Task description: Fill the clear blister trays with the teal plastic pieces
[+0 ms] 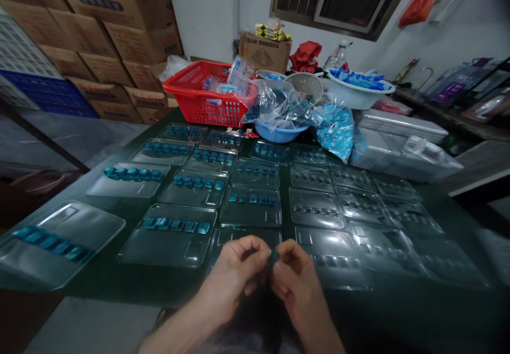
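Observation:
My left hand (240,270) and my right hand (295,275) meet above the near edge of the table, thumbs and fingers pinched together. Between their fingertips is a small teal piece (274,255), mostly covered, so its exact kind does not show. Just behind the hands lies a clear plastic tray (223,235), partly hidden by my left hand. To its left, another clear tray (169,250) has a row of teal blocks (177,225) in it. On the right, a clear tray (314,235) shows a row of moulded hollows with no teal pieces visible.
More clear trays cover the dark green table (131,285). A red basket (215,111), a blue basin (281,134), a bag of light blue wrapped pieces (334,128) and a white basin (358,98) stand at the back. Cardboard boxes (91,35) are stacked at left.

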{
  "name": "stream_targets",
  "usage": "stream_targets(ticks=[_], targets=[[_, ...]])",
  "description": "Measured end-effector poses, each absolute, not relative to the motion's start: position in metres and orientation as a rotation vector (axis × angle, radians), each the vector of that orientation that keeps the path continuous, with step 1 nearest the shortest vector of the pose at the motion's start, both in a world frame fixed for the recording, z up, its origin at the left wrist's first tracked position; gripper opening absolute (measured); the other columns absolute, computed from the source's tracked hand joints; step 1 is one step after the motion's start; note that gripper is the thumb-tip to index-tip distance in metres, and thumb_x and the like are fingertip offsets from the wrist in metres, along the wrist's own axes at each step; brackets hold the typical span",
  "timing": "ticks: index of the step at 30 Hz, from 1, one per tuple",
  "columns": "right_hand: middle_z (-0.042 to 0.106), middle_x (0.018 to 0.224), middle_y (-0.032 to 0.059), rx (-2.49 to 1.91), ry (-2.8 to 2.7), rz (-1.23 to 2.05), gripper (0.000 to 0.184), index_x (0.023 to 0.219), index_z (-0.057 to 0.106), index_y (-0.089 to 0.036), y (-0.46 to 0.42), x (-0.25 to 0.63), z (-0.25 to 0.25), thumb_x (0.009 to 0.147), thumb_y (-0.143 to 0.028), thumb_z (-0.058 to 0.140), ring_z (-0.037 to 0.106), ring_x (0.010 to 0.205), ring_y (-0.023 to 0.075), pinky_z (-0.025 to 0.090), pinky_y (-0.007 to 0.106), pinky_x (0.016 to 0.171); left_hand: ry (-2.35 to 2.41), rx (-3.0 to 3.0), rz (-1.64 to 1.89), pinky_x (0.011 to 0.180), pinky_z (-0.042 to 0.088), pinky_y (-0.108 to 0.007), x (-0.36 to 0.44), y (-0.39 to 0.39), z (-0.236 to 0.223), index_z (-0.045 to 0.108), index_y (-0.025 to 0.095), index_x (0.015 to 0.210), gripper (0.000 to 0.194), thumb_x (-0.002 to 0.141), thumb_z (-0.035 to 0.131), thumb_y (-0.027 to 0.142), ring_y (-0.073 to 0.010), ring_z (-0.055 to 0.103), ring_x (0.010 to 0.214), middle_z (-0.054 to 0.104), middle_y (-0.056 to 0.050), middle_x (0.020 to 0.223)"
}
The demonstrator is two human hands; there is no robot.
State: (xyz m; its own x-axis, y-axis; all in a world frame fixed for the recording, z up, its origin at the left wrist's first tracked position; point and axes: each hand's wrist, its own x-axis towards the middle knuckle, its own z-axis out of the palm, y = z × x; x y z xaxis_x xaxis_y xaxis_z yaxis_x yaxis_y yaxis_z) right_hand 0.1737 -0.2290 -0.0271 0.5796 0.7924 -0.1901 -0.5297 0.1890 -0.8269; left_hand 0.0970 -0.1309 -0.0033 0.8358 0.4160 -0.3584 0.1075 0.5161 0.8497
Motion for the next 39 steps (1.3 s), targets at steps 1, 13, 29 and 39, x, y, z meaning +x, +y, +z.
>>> stream_targets(ticks=[1, 13, 29, 39], targets=[[0.036, 0.048, -0.0089, -1.016, -0.338, 0.968, 0.022, 0.070, 0.047, -0.019, -0.230, 0.176, -0.027, 0.065, -0.030, 0.065, 0.025, 0.039, 0.0035, 0.019, 0.017, 0.038, 0.572, 1.014, 0.180, 0.035, 0.019, -0.016, 0.097, -0.131, -0.003, 0.053, 0.014, 0.070, 0.017, 0.073, 0.056, 0.031, -0.0041, 0.035, 0.040, 0.045, 0.003, 0.051], [0.051, 0.081, -0.0004, -1.199, -0.409, 0.799, 0.019, 0.062, 0.045, -0.016, -0.230, 0.175, -0.016, 0.072, -0.023, 0.060, 0.036, 0.046, 0.0030, 0.025, 0.017, 0.040, 0.637, 1.030, 0.174, 0.034, 0.020, -0.015, 0.099, -0.130, -0.001, 0.053, 0.014, 0.067, 0.018, 0.072, 0.057, 0.031, -0.0025, 0.032, 0.037, 0.045, 0.004, 0.048], [0.052, 0.067, -0.0058, -1.210, -0.345, 0.785, 0.023, 0.082, 0.042, -0.023, -0.229, 0.174, -0.017, 0.071, -0.023, 0.062, 0.039, 0.040, 0.0040, 0.027, 0.016, 0.038, 0.623, 0.788, 0.092, 0.032, 0.016, -0.014, 0.095, -0.123, 0.000, 0.052, 0.015, 0.068, 0.011, 0.071, 0.057, 0.024, -0.0048, 0.043, 0.043, 0.046, 0.003, 0.054], [0.052, 0.090, 0.0046, -1.594, -0.711, 0.277, 0.017, 0.093, 0.053, -0.021, -0.238, 0.167, -0.011, 0.077, -0.018, 0.050, 0.051, 0.071, 0.0142, 0.042, 0.026, 0.062, 0.655, 0.855, 0.131, 0.030, 0.016, -0.013, 0.096, -0.119, 0.013, 0.053, 0.015, 0.067, 0.013, 0.071, 0.058, 0.027, -0.0038, 0.039, 0.040, 0.046, 0.003, 0.049]])
